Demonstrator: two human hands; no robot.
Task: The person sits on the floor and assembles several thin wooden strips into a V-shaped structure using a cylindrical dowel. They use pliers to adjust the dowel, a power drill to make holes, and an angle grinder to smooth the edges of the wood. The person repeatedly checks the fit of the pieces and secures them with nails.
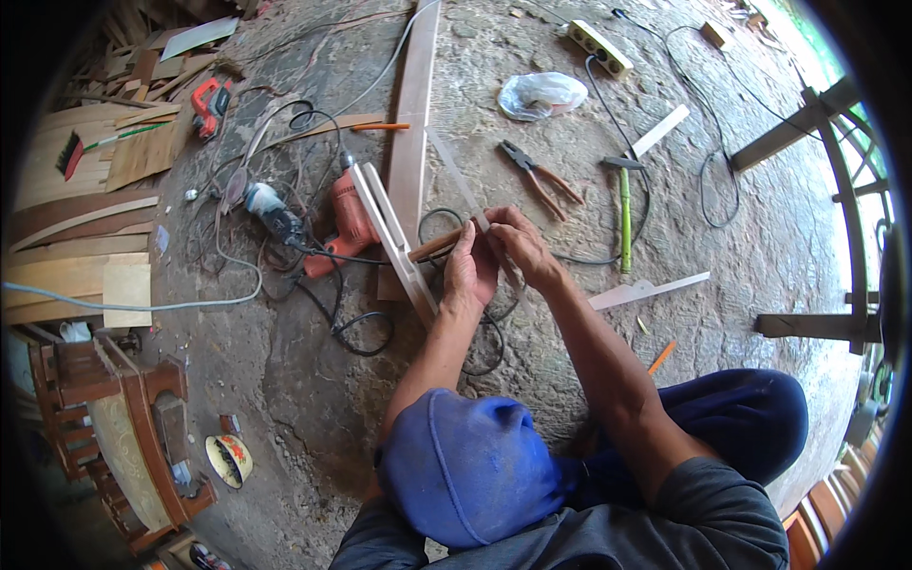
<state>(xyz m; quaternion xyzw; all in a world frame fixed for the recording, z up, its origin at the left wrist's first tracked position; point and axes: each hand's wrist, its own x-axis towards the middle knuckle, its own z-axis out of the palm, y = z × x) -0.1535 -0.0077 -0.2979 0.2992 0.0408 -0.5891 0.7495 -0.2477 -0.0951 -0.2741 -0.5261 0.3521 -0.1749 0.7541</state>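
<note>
My left hand (469,273) is closed round the end of a short brown wooden piece (433,248). This piece reaches left to a pale grooved wooden bar (390,228), which stands tilted beside my left forearm. Close against it, my right hand (524,249) has its fingers curled together at the same spot. A thin, pale, see-through-looking strip (453,173) passes up from between the hands; my fingers hide where it is gripped. Just left of the bar lies a red power drill (350,220) on the rough floor.
Pliers (540,179), a green-handled hammer (625,214), a plastic bag (541,95) and a power strip (599,49) lie ahead and right. A long board (414,114) runs away ahead. Left are a grinder (274,211), cables and wood stacks; right, a wooden frame (807,326).
</note>
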